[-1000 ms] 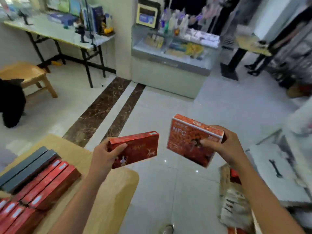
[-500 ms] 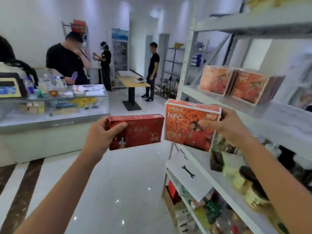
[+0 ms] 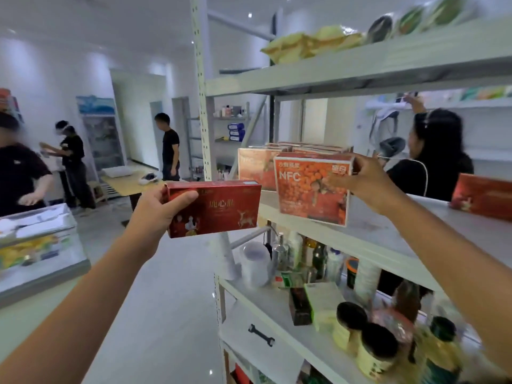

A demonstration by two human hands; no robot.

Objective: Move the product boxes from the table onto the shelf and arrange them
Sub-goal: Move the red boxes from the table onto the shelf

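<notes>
Right hand pinches the orange NFC box; stand it straight on the shelf by the other orange boxes. Left hand grips the red box.

The red box in the left hand was deep red, printed with gold characters, a gold deer and small white figures. The orange box in the right hand carried an orange-fruit pattern, white NFC lettering and a red lower part. The shelf was pale grey. The stored boxes near its left end showed the same orange print. The jars below had yellow labels and black lids.
</notes>
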